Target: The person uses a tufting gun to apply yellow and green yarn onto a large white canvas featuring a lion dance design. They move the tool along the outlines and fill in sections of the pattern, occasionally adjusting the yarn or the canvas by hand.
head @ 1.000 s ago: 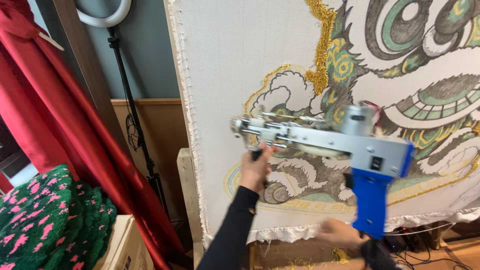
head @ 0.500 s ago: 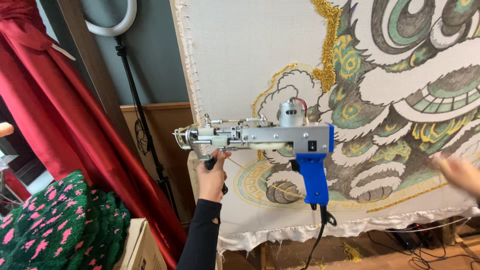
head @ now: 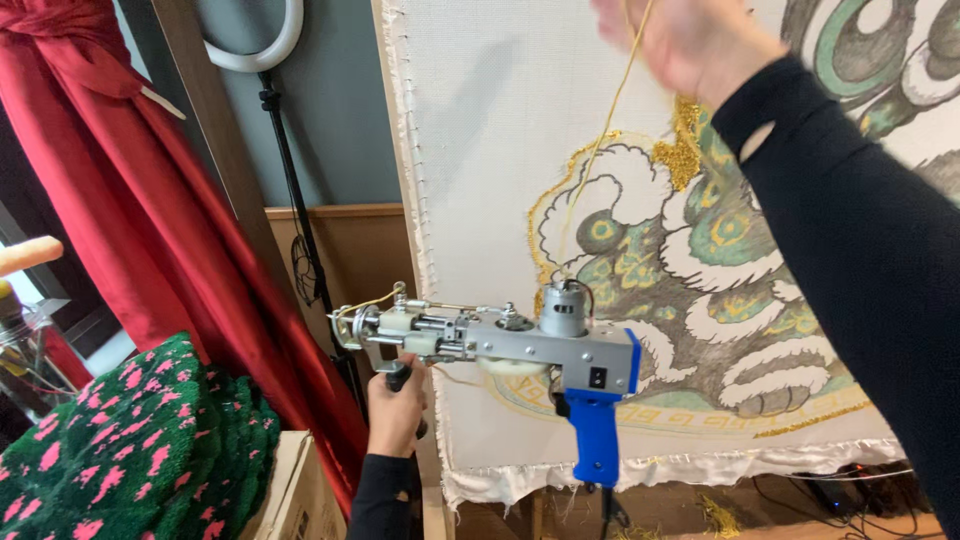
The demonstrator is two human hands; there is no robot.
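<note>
A tufting gun (head: 520,345) with a silver body and a blue grip hangs level in front of a stretched white cloth (head: 480,120) bearing a green and gold drawn design. My left hand (head: 397,410) is closed around the gun's front handle from below. High up at the top edge, my right hand (head: 690,40) pinches a thin yellow yarn (head: 600,150) that runs down to the gun's motor. The blue grip is held by nobody.
A red curtain (head: 150,200) hangs at the left beside a ring light on its stand (head: 290,180). A green rug with pink spots (head: 130,450) lies over a cardboard box (head: 295,490) at lower left. Cables lie on the floor under the frame (head: 850,485).
My right hand has let go of the blue grip and risen to the top of the view with the yellow yarn. My left hand still holds the gun by its front handle.
</note>
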